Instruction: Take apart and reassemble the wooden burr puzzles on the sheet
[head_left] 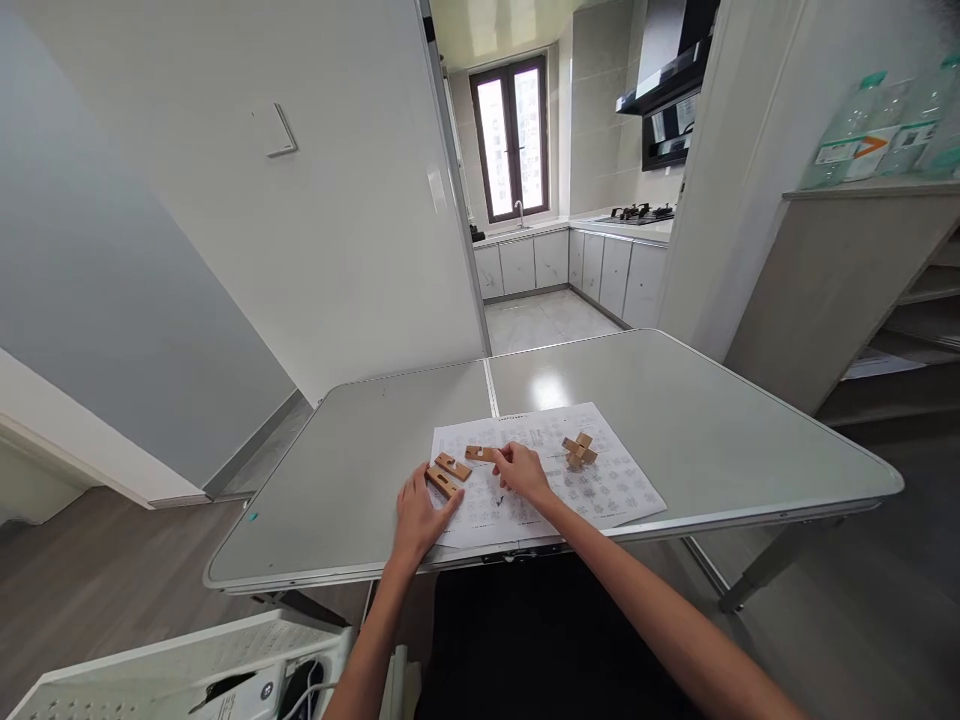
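Observation:
On a printed sheet [600, 490] lying on the grey folding table [712, 420] are several wooden puzzle pieces. My left hand [418, 515] rests by two notched wooden blocks [448, 473] at the sheet's left edge, fingers touching the nearer one. My right hand [523, 470] pinches the end of a third wooden piece [480, 453] lying on the sheet. An assembled cross-shaped wooden puzzle [579, 450] stands just to the right of my right hand, untouched.
The table's front edge runs just before my body. A white perforated box with cables [187, 680] sits low at the left. A shelf unit with plastic bottles [877, 130] stands to the right. Beyond the table a doorway opens into a kitchen [555, 250].

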